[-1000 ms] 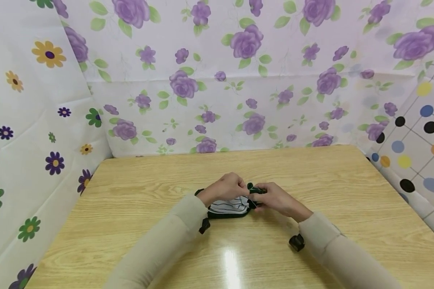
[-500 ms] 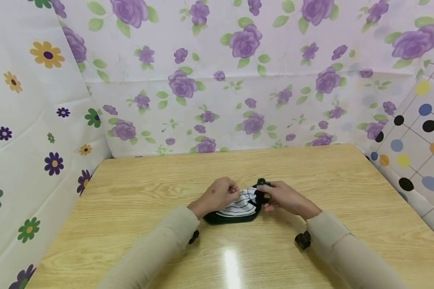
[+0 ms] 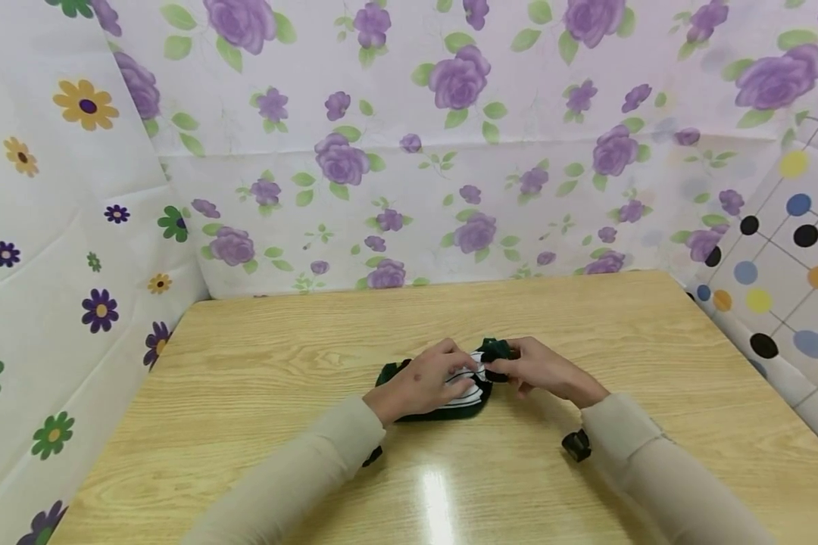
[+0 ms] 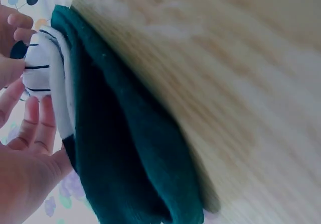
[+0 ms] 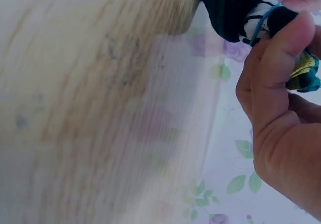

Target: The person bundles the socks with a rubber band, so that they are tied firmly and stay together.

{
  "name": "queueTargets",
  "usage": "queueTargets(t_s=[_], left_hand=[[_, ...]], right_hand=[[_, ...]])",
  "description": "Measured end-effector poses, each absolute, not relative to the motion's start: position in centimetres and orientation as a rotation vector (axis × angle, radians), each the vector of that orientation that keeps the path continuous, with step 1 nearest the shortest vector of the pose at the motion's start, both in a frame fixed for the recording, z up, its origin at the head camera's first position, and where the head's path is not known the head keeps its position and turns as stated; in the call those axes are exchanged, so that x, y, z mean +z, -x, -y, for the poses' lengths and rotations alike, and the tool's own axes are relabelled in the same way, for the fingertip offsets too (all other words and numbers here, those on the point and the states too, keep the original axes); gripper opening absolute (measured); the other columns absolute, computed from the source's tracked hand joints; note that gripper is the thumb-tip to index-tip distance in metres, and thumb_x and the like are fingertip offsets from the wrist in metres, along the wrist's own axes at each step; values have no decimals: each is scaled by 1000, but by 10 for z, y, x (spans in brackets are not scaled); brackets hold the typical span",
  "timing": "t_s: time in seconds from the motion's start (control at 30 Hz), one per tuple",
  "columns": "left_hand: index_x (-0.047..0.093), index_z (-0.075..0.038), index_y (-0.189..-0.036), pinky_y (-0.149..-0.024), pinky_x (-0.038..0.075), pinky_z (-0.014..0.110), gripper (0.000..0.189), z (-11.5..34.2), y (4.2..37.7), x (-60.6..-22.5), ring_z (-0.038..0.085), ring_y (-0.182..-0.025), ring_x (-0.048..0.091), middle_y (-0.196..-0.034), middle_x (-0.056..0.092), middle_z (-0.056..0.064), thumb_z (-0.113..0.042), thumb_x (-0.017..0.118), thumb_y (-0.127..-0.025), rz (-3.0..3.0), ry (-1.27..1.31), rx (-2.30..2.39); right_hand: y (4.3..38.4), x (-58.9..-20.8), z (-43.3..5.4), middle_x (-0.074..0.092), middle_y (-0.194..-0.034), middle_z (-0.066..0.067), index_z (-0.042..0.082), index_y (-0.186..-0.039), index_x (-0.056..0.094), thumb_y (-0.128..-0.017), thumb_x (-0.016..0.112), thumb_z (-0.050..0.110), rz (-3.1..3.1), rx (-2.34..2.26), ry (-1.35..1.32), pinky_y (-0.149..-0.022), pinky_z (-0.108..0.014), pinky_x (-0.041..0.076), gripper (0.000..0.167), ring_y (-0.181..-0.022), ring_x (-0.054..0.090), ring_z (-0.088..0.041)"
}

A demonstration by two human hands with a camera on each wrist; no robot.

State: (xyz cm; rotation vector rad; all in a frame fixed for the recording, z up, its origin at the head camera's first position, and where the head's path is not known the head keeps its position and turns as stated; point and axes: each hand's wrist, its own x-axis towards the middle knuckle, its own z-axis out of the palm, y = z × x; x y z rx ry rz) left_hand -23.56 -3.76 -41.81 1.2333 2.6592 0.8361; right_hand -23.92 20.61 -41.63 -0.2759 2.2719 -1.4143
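A bundled striped cloth (image 3: 473, 395), white with black lines and dark green ends, lies mid-table. My right hand (image 3: 544, 371) grips its gathered right end, thumb and fingers round it. In the right wrist view a thin blue cord (image 5: 260, 25) loops round the gathered neck, and a green and yellow tip (image 5: 305, 76) sticks out below the fingers. Over the striped middle lies my left hand (image 3: 424, 380), fingers spread and touching the white bulge (image 4: 37, 68) in the left wrist view. There the dark green part (image 4: 135, 128) hangs in loose folds.
The wooden table (image 3: 279, 454) meets a flowered sheet (image 3: 409, 189) at the back. Other patterned sheets stand at left and right. A small black wrist-worn device (image 3: 576, 445) sits beneath the right wrist.
The left hand first drew back leftward with curled fingers, then came right again and its fingers spread over the stripes. The right hand, holding the gathered end, has shifted right.
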Motion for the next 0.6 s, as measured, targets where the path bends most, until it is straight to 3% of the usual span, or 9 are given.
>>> queueTargets(t_s=[0.13,0.33,0.6], left_hand=[[69,-16,-116,-67,45,20,18,33,236,-420,8,-78,51,-103,53,-1,-22,65,-100,-2742,-1297,726],[70,-18,-102,-59,41,17,9,29,237,-422,7,-68,51,-94,58,-1,-21,62,-102,-2920,-1542,333],[65,-25,-109,-66,44,21,12,31,237,-415,8,-75,49,-103,46,-3,-24,54,-104,-2546,-1341,373]], right_hand=[[240,-418,-202,55,-69,-7,-3,-103,63,-100,61,25,-2261,-1436,244,-54,-32,54,28,-55,52,-15],[243,-423,-196,53,-60,-3,1,-85,59,-102,53,30,-2286,-1360,197,-49,-28,51,34,-48,53,-13],[247,-429,-193,47,-53,-1,11,-67,54,-102,48,33,-2357,-1220,122,-43,-23,40,42,-43,43,-11]])
